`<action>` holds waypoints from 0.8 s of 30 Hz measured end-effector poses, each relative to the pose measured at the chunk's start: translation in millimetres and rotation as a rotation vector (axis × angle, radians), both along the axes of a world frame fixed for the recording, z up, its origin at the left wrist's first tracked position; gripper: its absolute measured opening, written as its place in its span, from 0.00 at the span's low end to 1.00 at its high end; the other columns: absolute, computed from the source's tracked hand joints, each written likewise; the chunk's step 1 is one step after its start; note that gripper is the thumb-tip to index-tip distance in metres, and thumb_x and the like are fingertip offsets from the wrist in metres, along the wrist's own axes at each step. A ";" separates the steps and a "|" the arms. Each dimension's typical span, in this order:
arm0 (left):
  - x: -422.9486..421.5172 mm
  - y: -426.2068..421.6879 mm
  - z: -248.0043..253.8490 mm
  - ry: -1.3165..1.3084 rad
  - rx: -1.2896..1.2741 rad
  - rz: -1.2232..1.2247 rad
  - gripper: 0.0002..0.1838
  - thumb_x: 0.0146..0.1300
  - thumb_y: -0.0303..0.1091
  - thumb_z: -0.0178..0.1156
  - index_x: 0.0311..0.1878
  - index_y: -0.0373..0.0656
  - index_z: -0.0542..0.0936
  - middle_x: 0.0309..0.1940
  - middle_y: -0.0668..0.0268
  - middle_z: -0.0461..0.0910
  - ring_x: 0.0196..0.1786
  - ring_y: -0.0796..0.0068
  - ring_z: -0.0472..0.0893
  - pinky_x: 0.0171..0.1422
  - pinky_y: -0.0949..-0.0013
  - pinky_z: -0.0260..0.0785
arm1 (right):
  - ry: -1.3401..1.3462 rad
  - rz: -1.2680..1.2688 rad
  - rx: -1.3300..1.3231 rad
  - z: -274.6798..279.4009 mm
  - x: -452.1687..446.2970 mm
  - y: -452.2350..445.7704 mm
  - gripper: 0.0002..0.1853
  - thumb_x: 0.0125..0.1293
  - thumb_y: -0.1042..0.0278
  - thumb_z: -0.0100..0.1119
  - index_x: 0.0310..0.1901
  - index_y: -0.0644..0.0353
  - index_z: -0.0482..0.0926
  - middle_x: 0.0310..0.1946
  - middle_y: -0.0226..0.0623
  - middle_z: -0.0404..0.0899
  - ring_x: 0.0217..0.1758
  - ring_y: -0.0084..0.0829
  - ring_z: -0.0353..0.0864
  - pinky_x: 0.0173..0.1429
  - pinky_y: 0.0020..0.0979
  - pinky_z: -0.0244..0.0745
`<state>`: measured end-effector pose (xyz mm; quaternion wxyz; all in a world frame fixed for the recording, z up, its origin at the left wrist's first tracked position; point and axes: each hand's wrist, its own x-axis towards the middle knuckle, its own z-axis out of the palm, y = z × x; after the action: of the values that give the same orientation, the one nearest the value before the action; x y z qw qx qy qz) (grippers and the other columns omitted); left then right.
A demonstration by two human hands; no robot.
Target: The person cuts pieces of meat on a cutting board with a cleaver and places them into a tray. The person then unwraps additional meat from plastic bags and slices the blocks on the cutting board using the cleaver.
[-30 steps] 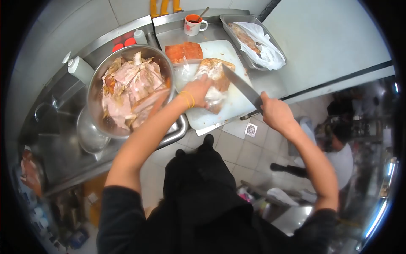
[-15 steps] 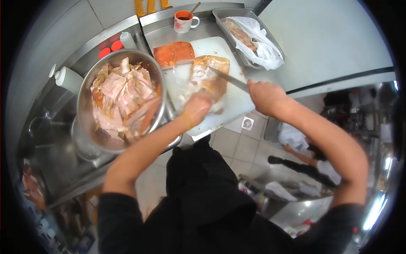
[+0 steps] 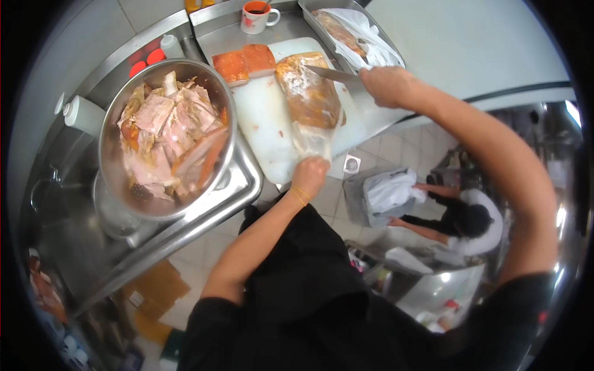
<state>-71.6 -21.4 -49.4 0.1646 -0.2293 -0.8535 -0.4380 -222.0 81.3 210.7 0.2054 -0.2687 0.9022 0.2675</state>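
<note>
The left hand [image 3: 311,174], clenched, grasps the gathered end of the clear plastic bag [image 3: 312,140] near frame center. The browned rectangular meat slab [image 3: 311,89] lies directly above that hand, on the white cutting board [image 3: 252,119]. The right hand [image 3: 388,86] grips the long steel knife [image 3: 334,74].

"Can we read any words or numbers here?"
"None. We see a red mark on the mug [image 3: 252,23], but we make out no letters in it."
"And the pale label [image 3: 135,299] on the cardboard [image 3: 162,285]?"
"Too small for us to read."
</note>
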 end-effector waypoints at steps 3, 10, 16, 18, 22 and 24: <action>13.1 7.8 13.4 -0.050 0.110 -0.068 0.04 0.41 0.19 0.55 0.21 0.39 0.72 0.22 0.56 0.73 0.28 0.53 0.77 0.33 0.56 0.70 | 0.008 -0.005 -0.002 -1.2 7.9 -7.2 0.10 0.59 0.73 0.53 0.40 0.67 0.78 0.37 0.49 0.83 0.41 0.45 0.84 0.42 0.40 0.79; 11.3 24.5 92.7 -0.052 0.305 -0.168 0.04 0.40 0.18 0.54 0.21 0.36 0.70 0.21 0.53 0.72 0.26 0.51 0.75 0.30 0.57 0.66 | -0.103 -0.202 0.034 15.7 6.8 -8.7 0.15 0.58 0.79 0.46 0.45 0.73 0.76 0.37 0.49 0.82 0.25 0.40 0.84 0.23 0.34 0.80; -50.4 -18.1 165.7 -0.229 0.584 0.025 0.02 0.44 0.18 0.51 0.20 0.34 0.71 0.13 0.61 0.67 0.18 0.71 0.66 0.25 0.65 0.59 | -0.130 -0.211 -0.101 22.7 -15.5 27.6 0.15 0.55 0.81 0.44 0.44 0.77 0.74 0.34 0.52 0.80 0.21 0.41 0.81 0.20 0.36 0.77; -70.5 -27.8 190.6 -0.210 0.576 0.026 0.02 0.44 0.19 0.51 0.20 0.33 0.71 0.13 0.63 0.67 0.19 0.77 0.65 0.24 0.67 0.58 | -0.257 -0.260 -0.160 18.0 -32.7 43.1 0.17 0.54 0.82 0.43 0.46 0.78 0.71 0.34 0.55 0.78 0.19 0.42 0.80 0.18 0.36 0.75; -110.6 -18.4 232.2 -0.150 0.561 0.054 0.03 0.45 0.19 0.51 0.20 0.34 0.73 0.12 0.67 0.65 0.20 0.85 0.62 0.22 0.72 0.56 | -0.334 -0.198 -0.248 11.9 -48.6 59.7 0.22 0.52 0.82 0.46 0.52 0.73 0.68 0.30 0.55 0.79 0.19 0.43 0.80 0.16 0.37 0.75; -126.1 0.3 249.2 -0.074 0.582 0.096 0.03 0.44 0.20 0.51 0.19 0.34 0.72 0.12 0.67 0.64 0.19 0.84 0.61 0.22 0.71 0.56 | -0.373 -0.115 -0.254 5.4 -59.3 68.7 0.20 0.54 0.82 0.48 0.51 0.73 0.69 0.29 0.55 0.79 0.19 0.44 0.80 0.16 0.37 0.74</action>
<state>-197.7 -21.1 199.9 0.2125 -0.1157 -0.7074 -0.6641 -281.4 150.0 216.2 0.3481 -0.2853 0.8889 0.0855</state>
